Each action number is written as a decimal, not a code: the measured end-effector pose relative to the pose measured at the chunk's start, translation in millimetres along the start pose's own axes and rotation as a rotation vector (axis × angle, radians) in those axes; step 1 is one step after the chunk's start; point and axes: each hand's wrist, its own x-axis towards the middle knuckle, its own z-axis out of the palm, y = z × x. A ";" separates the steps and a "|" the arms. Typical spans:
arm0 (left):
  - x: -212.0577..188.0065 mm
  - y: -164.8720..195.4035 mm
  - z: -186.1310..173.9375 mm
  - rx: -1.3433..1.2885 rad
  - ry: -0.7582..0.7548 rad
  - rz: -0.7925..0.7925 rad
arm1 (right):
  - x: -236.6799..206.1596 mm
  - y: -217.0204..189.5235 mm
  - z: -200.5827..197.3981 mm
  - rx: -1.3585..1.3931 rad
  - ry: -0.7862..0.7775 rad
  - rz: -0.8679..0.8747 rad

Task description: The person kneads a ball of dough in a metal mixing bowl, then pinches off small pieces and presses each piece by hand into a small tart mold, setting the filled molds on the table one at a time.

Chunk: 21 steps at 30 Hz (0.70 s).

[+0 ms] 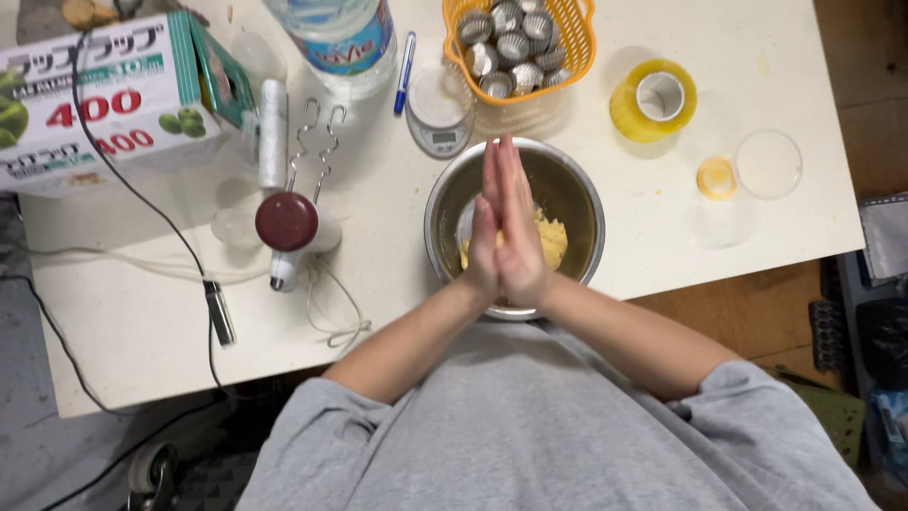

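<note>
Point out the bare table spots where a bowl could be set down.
Free: the near-left table below the hand mixer, crossed by a cable; and the right side between the steel bowl and clear lid. Crowded: the far edge around the scale and orange basket.

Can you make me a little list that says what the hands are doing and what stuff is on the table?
hands: left hand and right hand pressed flat together, palm to palm, over the bowl
bowl: metal bowl holding yellow dough
behind bowl: small kitchen scale, orange basket of little metal cups
left side: hand mixer, plastic wrap box
right side: yellow tape roll
</note>
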 end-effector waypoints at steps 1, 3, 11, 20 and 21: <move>0.1 -0.7 0.4 -0.056 -0.014 0.010 | -1.8 1.2 0.6 -0.023 0.006 -0.029; 1.5 -3.9 1.7 -0.099 -0.023 -0.039 | -7.4 2.7 0.0 -0.076 0.012 -0.072; 6.3 -16.2 -6.6 -0.416 0.024 -0.308 | -28.9 32.2 -18.1 0.824 0.364 0.361; 4.1 -29.0 0.7 0.307 0.017 -0.010 | -96.0 73.3 -41.9 1.167 -0.005 0.932; 2.9 -29.5 4.8 0.461 0.028 0.018 | -100.1 79.2 -45.7 1.174 -0.017 0.960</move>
